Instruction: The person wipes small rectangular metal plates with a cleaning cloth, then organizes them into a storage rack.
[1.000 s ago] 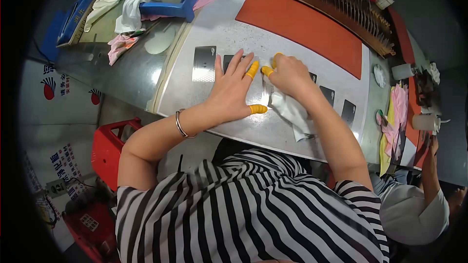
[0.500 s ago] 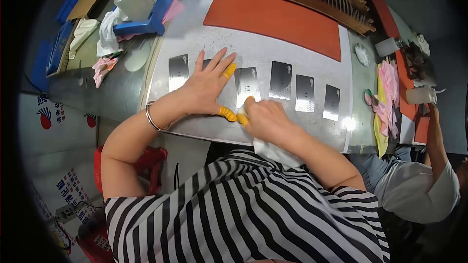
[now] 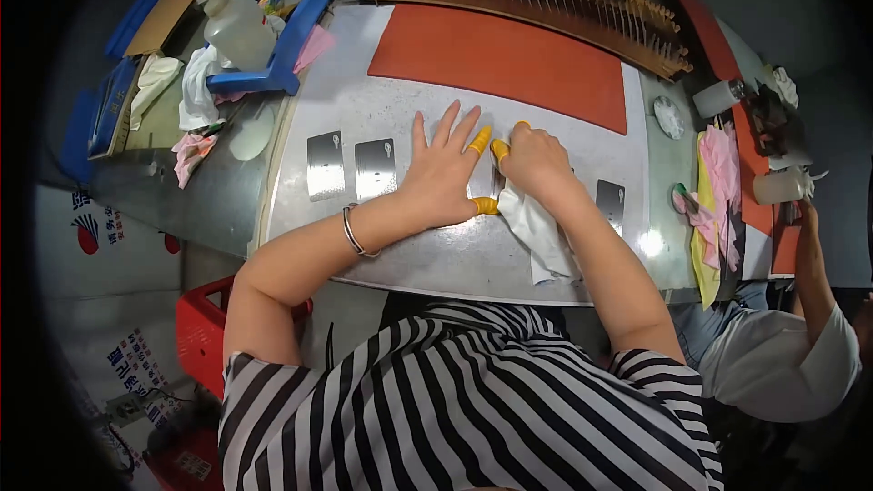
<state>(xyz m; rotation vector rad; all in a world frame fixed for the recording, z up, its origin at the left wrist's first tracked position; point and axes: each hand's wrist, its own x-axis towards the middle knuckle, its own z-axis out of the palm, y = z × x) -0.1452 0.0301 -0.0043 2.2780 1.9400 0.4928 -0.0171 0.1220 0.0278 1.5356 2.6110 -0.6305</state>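
Wide fisheye view, corners fading to black, straight edges bowing near the rim. Light, apparently from overhead, brightens the grey worktable [image 3: 418, 259]; a white glare spot burns near its right end, and black cards [image 3: 325, 159] shine paler toward their lower edges. The far-right wall [image 3: 818, 27] is dim.

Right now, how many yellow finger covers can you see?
4: on the left hand, a thumb cover and an index-finger cover; on the right hand, a lower cover and an upper cover. More may be hidden.
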